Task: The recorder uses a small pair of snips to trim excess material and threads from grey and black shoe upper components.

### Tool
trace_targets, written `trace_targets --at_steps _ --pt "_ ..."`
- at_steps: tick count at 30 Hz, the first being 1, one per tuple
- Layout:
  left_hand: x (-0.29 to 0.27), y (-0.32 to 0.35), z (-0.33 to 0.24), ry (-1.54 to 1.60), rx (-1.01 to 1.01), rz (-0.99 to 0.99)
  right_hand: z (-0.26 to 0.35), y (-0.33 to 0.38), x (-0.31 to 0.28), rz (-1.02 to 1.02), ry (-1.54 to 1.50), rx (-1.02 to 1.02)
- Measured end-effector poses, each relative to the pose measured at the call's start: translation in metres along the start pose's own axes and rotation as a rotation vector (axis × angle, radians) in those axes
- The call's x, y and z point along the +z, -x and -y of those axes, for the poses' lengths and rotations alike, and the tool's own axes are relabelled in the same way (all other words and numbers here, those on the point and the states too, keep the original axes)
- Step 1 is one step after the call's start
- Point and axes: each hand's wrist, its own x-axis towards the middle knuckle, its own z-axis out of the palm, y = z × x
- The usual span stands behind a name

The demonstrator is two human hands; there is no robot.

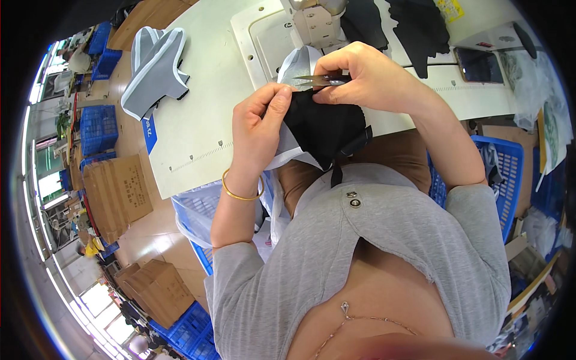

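Note:
A sewn fabric piece [327,129], black on one side with grey and white parts showing, hangs over the table's near edge. My left hand [264,123] pinches its upper left edge between thumb and fingers. In my right hand [360,75] is a pair of small thread snips [324,80], blades pointing left toward my left fingertips. The right thumb and fingers close round the snips just above the black cloth. Behind the hands, the sewing machine [315,21] stands on the white table [204,114]; a grey and white part of the cloth lies beside it.
Grey pieces with white binding [157,69] lie at the table's far left. Black cut cloth [420,30] and a phone [480,65] are at the right. Blue baskets [507,174] stand below the table on both sides. Cardboard boxes [117,195] sit on the floor at left.

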Motion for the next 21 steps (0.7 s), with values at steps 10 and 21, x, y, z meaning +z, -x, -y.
trace_targets --at_steps 10,21 --pt "0.001 0.001 -0.002 -0.034 0.023 0.013 0.005 0.005 -0.003 -0.038 -0.01 -0.06" --pt "0.002 0.014 0.0 -0.122 0.184 -0.138 -0.003 0.038 0.012 -0.292 -0.376 0.2"
